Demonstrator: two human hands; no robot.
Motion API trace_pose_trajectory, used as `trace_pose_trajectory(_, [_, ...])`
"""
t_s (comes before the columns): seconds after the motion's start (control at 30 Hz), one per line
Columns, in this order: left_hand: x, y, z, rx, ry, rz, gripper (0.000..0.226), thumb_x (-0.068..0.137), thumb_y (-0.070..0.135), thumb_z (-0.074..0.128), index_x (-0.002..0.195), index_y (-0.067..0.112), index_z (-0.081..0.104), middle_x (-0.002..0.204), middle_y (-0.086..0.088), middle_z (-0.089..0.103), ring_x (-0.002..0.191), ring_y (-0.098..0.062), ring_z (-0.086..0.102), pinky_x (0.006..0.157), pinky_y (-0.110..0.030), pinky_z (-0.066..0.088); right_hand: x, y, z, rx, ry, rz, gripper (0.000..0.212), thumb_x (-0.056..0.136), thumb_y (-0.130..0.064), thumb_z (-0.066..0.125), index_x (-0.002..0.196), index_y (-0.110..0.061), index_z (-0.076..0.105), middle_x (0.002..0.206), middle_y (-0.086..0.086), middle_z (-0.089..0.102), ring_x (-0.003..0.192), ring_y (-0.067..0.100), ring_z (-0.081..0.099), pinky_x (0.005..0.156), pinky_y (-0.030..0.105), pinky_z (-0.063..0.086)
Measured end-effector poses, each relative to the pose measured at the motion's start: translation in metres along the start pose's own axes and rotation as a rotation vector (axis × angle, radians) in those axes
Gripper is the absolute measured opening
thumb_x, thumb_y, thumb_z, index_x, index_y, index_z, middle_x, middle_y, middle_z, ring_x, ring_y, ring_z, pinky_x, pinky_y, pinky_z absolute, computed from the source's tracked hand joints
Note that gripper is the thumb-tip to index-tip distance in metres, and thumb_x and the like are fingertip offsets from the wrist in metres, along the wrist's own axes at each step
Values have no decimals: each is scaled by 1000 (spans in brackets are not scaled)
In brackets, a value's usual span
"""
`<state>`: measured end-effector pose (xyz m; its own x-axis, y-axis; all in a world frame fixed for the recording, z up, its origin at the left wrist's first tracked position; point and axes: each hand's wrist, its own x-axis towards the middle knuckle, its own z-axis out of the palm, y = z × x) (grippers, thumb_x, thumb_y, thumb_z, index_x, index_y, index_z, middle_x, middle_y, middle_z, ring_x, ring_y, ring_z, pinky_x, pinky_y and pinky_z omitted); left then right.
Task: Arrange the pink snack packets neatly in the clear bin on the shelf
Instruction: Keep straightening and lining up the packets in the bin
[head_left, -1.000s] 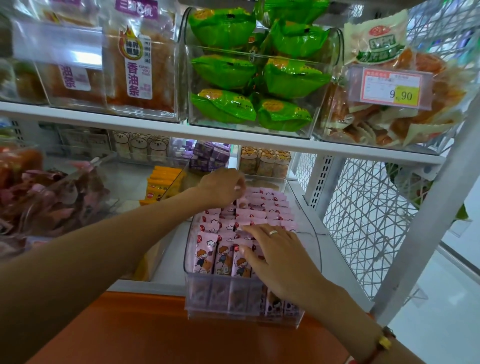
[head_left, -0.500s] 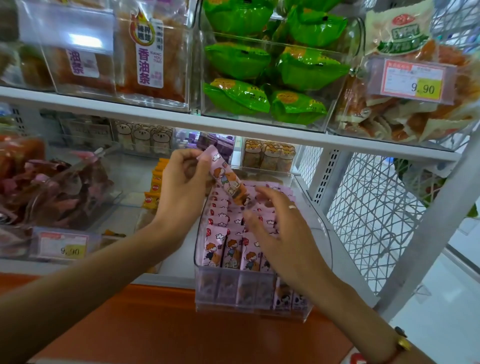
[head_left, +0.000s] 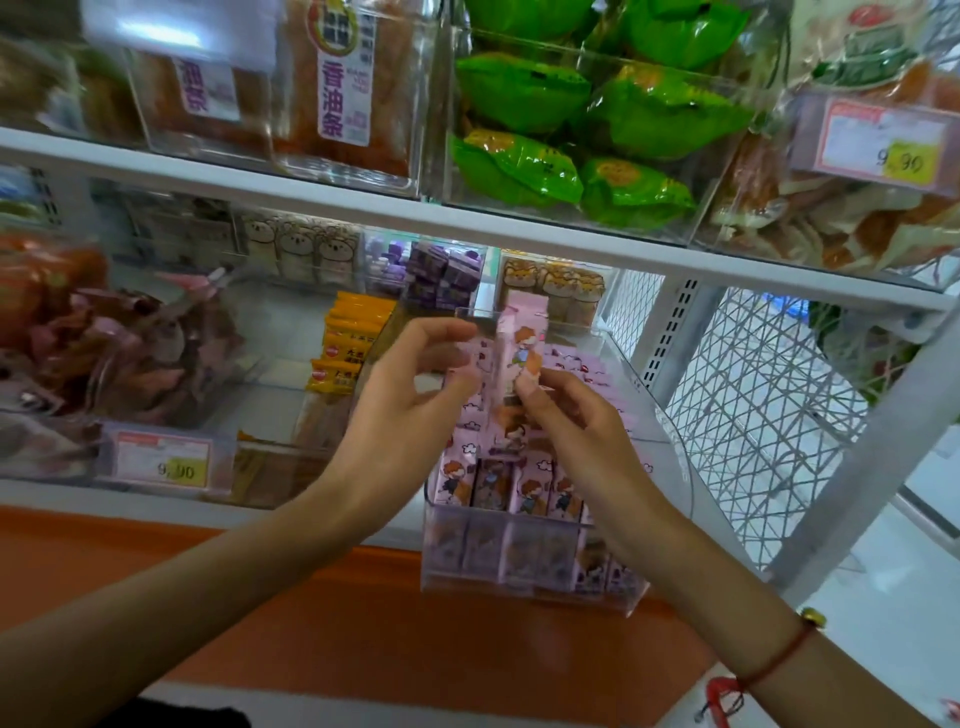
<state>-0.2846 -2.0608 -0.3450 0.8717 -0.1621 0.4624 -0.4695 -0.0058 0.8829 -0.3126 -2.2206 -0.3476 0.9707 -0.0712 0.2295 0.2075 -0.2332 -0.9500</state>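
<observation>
The clear bin (head_left: 670, 447) stands on the lower shelf, its front hanging over the edge. Rows of pink snack packets (head_left: 519, 491) with a cartoon figure stand inside it. Above the bin one pink packet (head_left: 521, 338) is held upright. My right hand (head_left: 582, 441) pinches its lower end between thumb and fingertips. My left hand (head_left: 405, 415) curls thumb and forefinger against the packet's left side, where the pink wrapper is blurred. Both hands hide the bin's middle rows.
To the left are yellow packets (head_left: 350, 338) and a bin of reddish snacks (head_left: 104, 353) with a price tag (head_left: 163, 462). The upper shelf (head_left: 311, 195) carries green bags (head_left: 571, 130). A wire mesh panel (head_left: 753, 415) closes the right side. An orange ledge (head_left: 337, 623) runs below.
The lifted packet has turned from a slant to upright, and my right hand has risen from the rows to pinch its lower end. The view has tilted and drawn closer.
</observation>
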Motion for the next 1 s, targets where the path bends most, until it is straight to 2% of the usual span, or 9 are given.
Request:
trace_pose_trajectory(0.2, [-11,1,9,243,-57,93,45,79,27,76,114,34,49,109,22,53,99,9,53,78,-8,46,0,0,-1,32,58,53,47,78,-54,60,118,-29,57,105,-7,69,89,3,68,70,16,54])
trace_pose_trajectory(0.33, [-7,3,8,346,-47,154,54,71,41,78,116,31,49,108,22,53,100,3,53,83,-16,47,-2,-1,-2,25,69,58,52,68,-61,60,112,-34,57,107,-7,68,93,4,67,73,18,55])
trace_pose_trajectory(0.43, [-2,3,4,382,-80,179,52,69,46,77,112,29,53,103,21,59,94,4,57,78,-13,48,-3,0,-2,24,65,53,51,67,-60,62,109,-32,58,105,-5,69,91,4,68,80,24,55])
trace_pose_trajectory(0.53, [0,2,4,382,-116,166,42,79,40,71,116,32,55,102,24,62,95,9,59,81,-12,50,-2,-5,-5,80,55,58,46,76,-47,63,117,-25,57,112,-3,67,104,12,65,98,41,49])
trace_pose_trajectory(0.63, [-2,-2,4,465,-169,176,44,90,38,57,133,30,50,116,19,62,107,5,57,93,-22,50,-2,-11,-11,200,-4,58,39,89,-30,54,126,-18,55,126,2,61,119,19,55,105,49,40])
trace_pose_trajectory(0.73, [-3,-5,7,596,-197,243,44,98,30,48,142,29,42,137,12,51,123,0,43,103,-27,40,-3,-11,-13,224,40,59,31,94,-19,51,124,-14,56,122,5,63,117,22,57,104,50,42])
trace_pose_trajectory(0.83, [-1,-6,8,656,-151,295,55,93,34,57,144,30,36,144,15,39,129,1,32,101,-14,27,-5,-11,-10,166,154,-5,34,87,-22,63,121,-16,58,112,1,69,105,16,65,91,35,54])
trace_pose_trajectory(0.93, [-2,-3,8,601,-129,307,61,80,47,63,136,28,45,127,16,51,115,-1,46,92,-15,39,-9,-12,-4,98,210,-88,39,75,-28,74,111,-18,60,103,-3,70,94,10,69,85,33,57])
trace_pose_trajectory(1.0, [-2,-1,7,544,-119,313,53,81,40,67,130,27,52,116,19,55,104,2,52,88,-22,48,-11,-13,0,65,205,-126,47,67,-36,76,108,-20,60,103,-3,70,96,13,68,87,38,56])
